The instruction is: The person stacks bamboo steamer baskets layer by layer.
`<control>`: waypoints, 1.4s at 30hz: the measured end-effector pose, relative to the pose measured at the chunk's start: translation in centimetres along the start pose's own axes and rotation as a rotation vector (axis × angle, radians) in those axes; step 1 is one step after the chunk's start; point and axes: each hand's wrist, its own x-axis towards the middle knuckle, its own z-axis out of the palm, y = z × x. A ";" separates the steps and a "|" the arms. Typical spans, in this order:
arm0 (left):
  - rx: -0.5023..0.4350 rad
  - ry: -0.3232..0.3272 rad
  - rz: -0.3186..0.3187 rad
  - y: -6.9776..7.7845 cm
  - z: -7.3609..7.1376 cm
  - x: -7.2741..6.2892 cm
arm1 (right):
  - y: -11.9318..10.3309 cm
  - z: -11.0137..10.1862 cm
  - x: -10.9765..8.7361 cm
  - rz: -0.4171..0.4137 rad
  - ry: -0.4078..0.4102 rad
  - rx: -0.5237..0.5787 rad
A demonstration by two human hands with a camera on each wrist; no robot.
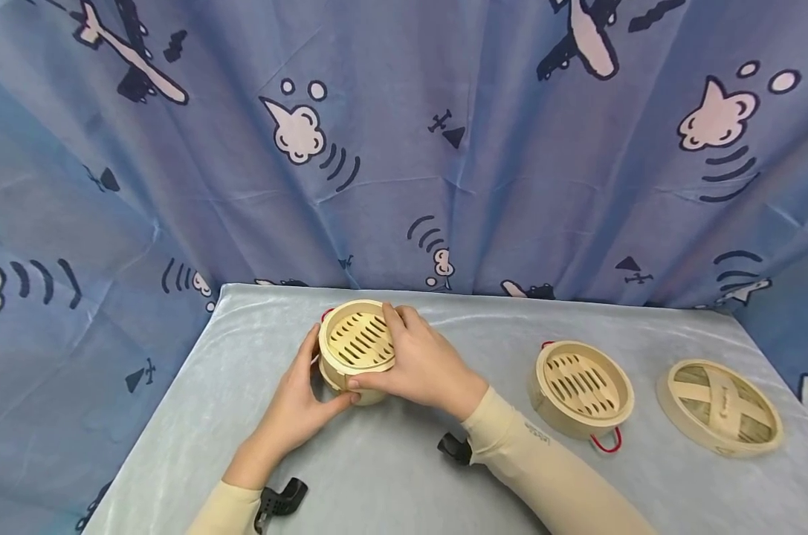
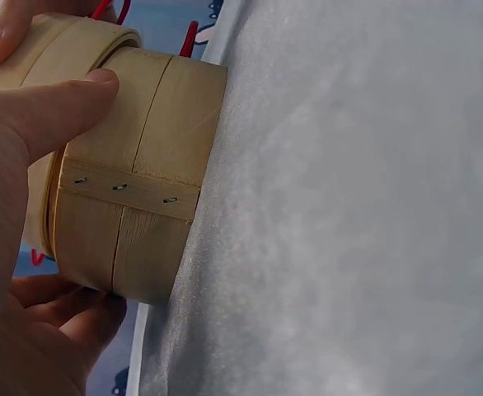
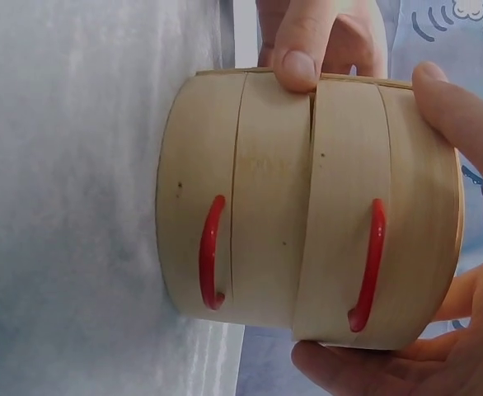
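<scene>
Two round bamboo steamer baskets are stacked in front of me. The upper basket (image 1: 360,340) shows a slatted floor inside its rim. My right hand (image 1: 425,364) grips it, thumb on the near side and fingers round the far side. Beneath it, the lower basket (image 2: 155,124) stands on the cloth. My left hand (image 1: 296,416) holds this one from the left, its thumb right at the seam between the two baskets. On the right wrist view, each basket carries a red handle (image 3: 368,264) on its wall, and the two handles sit roughly in line.
To the right stands another slatted steamer basket (image 1: 580,386) with red handles. Beyond it lies a woven bamboo lid (image 1: 721,407) with crossed bands. A pale grey cloth (image 1: 404,468) covers the table, and a blue printed curtain (image 1: 390,148) hangs behind its back edge.
</scene>
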 end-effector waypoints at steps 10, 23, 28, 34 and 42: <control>-0.021 -0.012 0.016 -0.1 -0.1 0.0 | -0.1 0.4 0.2 -0.003 0.024 -0.003; -0.063 -0.032 0.022 -0.1 0.2 1.0 | 0.4 0.6 1.0 0.040 0.040 -0.012; -0.055 -0.010 0.013 -0.1 -0.4 0.6 | -0.1 1.2 1.1 0.001 0.063 0.010; -0.078 0.002 0.028 -0.2 -0.4 0.6 | -0.5 1.4 0.9 -0.026 0.081 -0.008; -0.052 0.008 0.004 -0.2 -0.2 0.4 | -0.7 1.3 0.7 -0.023 0.079 -0.033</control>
